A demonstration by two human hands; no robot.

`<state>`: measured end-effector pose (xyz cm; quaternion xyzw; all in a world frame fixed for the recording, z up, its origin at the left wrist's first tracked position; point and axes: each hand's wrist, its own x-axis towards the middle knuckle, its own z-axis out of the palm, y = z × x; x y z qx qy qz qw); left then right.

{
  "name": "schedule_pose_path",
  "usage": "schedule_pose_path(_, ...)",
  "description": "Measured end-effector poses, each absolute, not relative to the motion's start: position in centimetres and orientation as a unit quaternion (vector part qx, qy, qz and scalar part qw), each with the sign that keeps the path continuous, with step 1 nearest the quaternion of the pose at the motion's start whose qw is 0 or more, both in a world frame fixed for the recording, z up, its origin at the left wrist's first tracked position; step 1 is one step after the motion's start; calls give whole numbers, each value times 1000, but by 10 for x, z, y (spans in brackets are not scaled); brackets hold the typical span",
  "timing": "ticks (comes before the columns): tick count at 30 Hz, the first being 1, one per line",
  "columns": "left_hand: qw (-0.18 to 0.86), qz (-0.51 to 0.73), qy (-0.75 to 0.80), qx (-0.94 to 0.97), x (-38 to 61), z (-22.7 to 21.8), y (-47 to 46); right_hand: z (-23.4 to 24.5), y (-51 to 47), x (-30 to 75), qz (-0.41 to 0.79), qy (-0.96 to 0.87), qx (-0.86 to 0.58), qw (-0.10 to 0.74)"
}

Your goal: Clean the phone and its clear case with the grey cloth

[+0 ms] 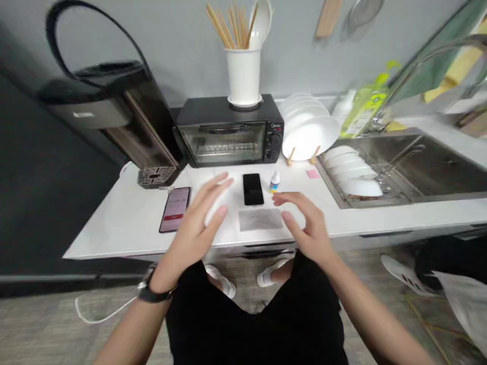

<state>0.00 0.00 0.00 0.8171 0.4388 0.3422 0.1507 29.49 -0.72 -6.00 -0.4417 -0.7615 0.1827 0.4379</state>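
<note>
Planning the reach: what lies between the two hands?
Head view: a grey cloth lies between left hand and right hand, black phone just beyond it.

- A home kitchen — a black toaster oven [230,133] stands on a white counter [125,223].
- On top of the oven: a chopstick holder [243,76].
- Right of the oven: racked plates [308,129], a dish-soap bottle [365,106] and a steel sink [429,162].

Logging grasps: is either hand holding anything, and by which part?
Nothing is held: left hand and right hand are open and empty, either side of the grey cloth.
</note>
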Motion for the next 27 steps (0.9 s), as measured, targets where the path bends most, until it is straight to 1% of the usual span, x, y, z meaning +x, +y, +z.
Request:
schedule_pose_path(2, 162, 266, 449, 837, 17, -54, 22, -88, 13, 289, 181, -776, -449, 404)
schedule_pose_path(4, 131, 171, 455, 864, 30, -94, 41, -111, 30, 285, 179, -790, -450, 376)
schedule_pose_path(5, 113, 132, 449, 876, 35, -107, 48, -120, 36, 283, 179, -798, -450, 360)
schedule_pose_path(7, 101, 118, 450, 879, 42, -119, 57, -132, 45, 280, 178, -811, -449, 329)
schedule_pose_path(10, 94, 118, 458, 876, 45, -120, 64, -139, 50, 275, 176, -820, -455, 300)
schedule_pose_path(12, 90, 117, 463, 874, 46, -117, 66, -139, 51, 273, 176, -818, -461, 294)
schedule_pose_path(20, 69, 154, 457, 874, 33, -111, 43, -135, 37, 299, 170, -753, -531, 348)
schedule_pose_path(24, 68, 220, 492, 840, 29, -111, 34, -140, 35, 307, 164, -734, -557, 351)
schedule_pose_path(27, 68, 241, 510, 823, 31, -114, 36, -143, 39, 306, 174, -731, -562, 347)
